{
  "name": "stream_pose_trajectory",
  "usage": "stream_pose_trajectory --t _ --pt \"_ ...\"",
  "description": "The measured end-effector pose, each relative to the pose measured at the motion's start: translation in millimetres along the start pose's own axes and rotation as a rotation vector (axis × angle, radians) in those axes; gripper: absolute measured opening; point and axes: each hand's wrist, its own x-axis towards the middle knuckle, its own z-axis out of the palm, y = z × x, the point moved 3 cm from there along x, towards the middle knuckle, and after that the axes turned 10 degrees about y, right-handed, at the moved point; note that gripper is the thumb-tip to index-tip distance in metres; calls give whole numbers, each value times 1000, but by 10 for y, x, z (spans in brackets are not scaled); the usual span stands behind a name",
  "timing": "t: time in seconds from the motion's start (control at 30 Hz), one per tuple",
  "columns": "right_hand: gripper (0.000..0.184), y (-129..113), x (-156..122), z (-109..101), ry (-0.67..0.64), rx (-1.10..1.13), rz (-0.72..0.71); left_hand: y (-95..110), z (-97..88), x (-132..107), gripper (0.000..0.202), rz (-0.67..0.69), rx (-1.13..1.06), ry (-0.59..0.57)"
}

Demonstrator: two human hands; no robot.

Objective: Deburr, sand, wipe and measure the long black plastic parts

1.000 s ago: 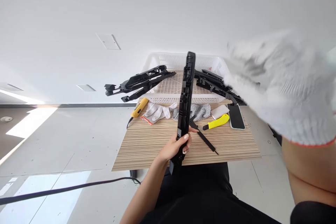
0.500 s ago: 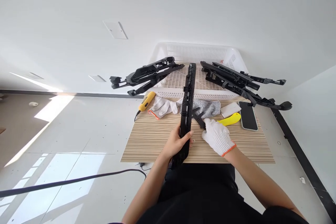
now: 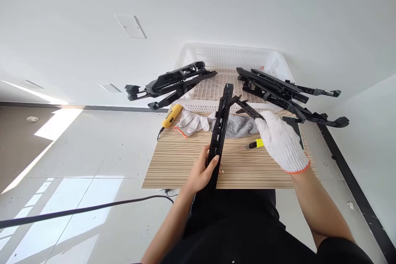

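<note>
My bare left hand (image 3: 200, 172) is closed round the near end of a long black plastic rail (image 3: 220, 123), which stands tilted away from me over the slatted wooden board (image 3: 185, 165). My right hand (image 3: 280, 140), in a white knit glove, grips a thin black strip (image 3: 246, 108) and holds its far tip against the upper part of the rail. A yellow utility knife (image 3: 256, 144) lies just under the gloved hand, mostly hidden by it.
A white mesh basket (image 3: 230, 55) stands at the back, with black rails (image 3: 171, 84) overhanging its left side and more black rails (image 3: 284, 95) across its right. A yellow tool (image 3: 172, 116), white gloves (image 3: 193, 123), a grey cloth (image 3: 239, 127) lie on the board. A black cable (image 3: 77, 212) crosses the floor.
My gloved right hand came down from in front of the camera to the board, took hold of the thin black strip and lifted it to the rail. The left hand keeps its grip.
</note>
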Motion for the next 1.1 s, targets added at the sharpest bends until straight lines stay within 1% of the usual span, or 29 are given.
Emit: stream_pose_trajectory --t 0.1,0.2,0.27,0.33,0.47,0.53,0.6,0.77,0.87,0.97,1.1 --pt "54 15 148 155 86 120 -19 -29 -99 -89 42 32 97 16" --pt "64 -1 305 343 140 139 1 -45 -181 -148 41 41 174 26" --pt "64 -39 408 425 182 138 19 -41 -218 -173 40 53 221 32" --pt "59 -81 496 465 225 137 47 -34 -237 -193 38 71 269 30" --pt "42 -124 594 467 272 155 74 -33 -254 -230 34 123 333 3" --pt "39 -113 603 450 289 167 73 -45 -274 -243 35 135 338 -1" --pt "41 -91 597 437 292 170 67 -60 -301 -250 35 137 336 -1" --pt "46 -50 584 439 243 130 82 -83 -353 -244 36 122 355 15" --pt "48 -48 588 442 224 100 43 -90 -358 -237 37 117 351 15" --pt "48 -36 585 445 247 104 9 -100 -362 -233 38 113 342 20" --pt "45 19 577 483 333 164 28 -119 -369 -226 37 117 348 19"
